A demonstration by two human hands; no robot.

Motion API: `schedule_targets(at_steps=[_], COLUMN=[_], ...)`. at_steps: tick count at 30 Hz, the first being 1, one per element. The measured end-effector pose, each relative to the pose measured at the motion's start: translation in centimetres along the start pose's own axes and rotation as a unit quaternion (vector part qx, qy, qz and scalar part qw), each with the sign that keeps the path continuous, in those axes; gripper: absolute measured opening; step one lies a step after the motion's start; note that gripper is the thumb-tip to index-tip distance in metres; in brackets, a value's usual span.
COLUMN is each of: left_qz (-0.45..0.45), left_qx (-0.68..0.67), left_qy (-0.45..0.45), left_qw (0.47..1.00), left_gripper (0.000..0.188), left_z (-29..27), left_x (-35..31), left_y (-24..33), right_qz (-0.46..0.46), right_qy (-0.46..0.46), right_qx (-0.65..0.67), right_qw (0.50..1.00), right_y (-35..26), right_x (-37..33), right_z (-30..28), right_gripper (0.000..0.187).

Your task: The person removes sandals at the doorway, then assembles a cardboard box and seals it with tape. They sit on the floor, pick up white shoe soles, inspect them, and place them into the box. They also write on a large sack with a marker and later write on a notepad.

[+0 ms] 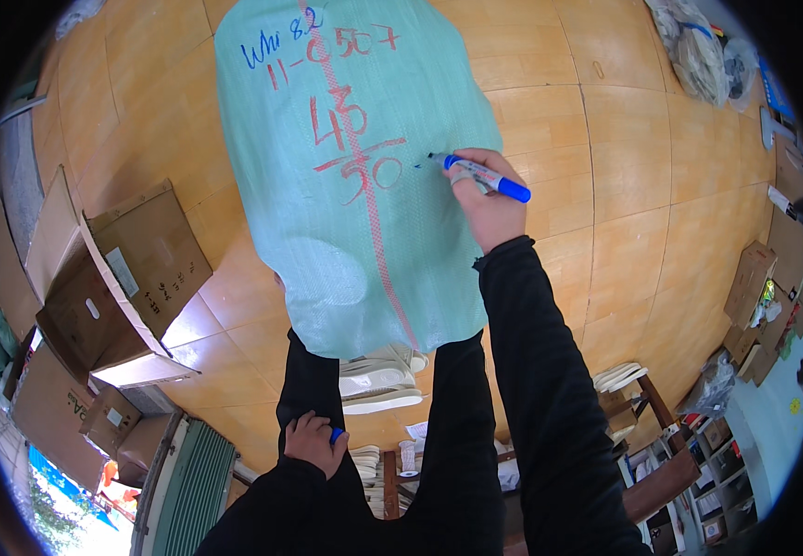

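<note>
A large pale green woven sack (300, 250) with a red stripe down its middle lies in front of me, red and blue handwriting on its upper half. My right hand (496, 199) grips a marker (487, 174) with a white and blue barrel. Its dark tip points left, just off the sack's surface at the right of the writing. A small blue mark shows on the sack beside the tip. Down on my left thigh rests my left hand (313, 445), fingers curled, with a blue marker cap (337, 435) held near the thumb.
An opened cardboard box (151, 264) stands to the left on the tiled floor (624, 176). Pale shoe soles (378, 380) lie below the sack between my legs. Clear plastic bags (702, 60) are at upper right; more cartons (752, 278) line the right wall.
</note>
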State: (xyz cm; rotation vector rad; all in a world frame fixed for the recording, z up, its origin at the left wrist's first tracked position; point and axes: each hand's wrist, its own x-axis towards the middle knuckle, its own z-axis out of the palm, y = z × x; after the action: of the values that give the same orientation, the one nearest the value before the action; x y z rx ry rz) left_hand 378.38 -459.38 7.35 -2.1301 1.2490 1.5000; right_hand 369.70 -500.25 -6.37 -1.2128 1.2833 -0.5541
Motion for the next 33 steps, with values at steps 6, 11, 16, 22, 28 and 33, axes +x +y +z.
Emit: schedule_targets(at_steps=[6,11,16,22,28,33], left_qz=[0.0,-0.001,-0.004,-0.003,-0.002,-0.003], left_qx=[0.0,0.001,-0.004,-0.008,-0.005,-0.004], left_qy=[-0.001,0.001,-0.002,0.002,-0.001,-0.005], left_qw=[1.0,1.0,1.0,1.0,1.0,1.0], left_gripper=[0.04,0.04,0.039,0.041,0.042,0.042], left_z=[0.1,0.1,0.1,0.1,0.2,0.0], left_x=[0.0,0.0,-0.1,-0.1,0.0,0.1], left_y=[-0.1,-0.1,-0.1,-0.1,-0.2,-0.2], right_qz=[-0.04,0.013,0.015,0.015,0.035,0.033], right_qy=[0.006,0.098,0.099,0.078,0.015,0.05], right_qx=[-0.072,0.019,-0.005,-0.012,-0.017,-0.042], right_qw=[0.997,0.995,0.995,0.997,0.999,0.997], right_y=[-0.1,0.3,0.4,1.2,2.5,2.5], right_x=[-1.3,0.2,1.5,1.3,0.3,1.1], right_z=[0.9,0.6,0.2,0.1,-2.0,-2.1], right_gripper=[0.018,0.02,0.022,0.02,0.019,0.019])
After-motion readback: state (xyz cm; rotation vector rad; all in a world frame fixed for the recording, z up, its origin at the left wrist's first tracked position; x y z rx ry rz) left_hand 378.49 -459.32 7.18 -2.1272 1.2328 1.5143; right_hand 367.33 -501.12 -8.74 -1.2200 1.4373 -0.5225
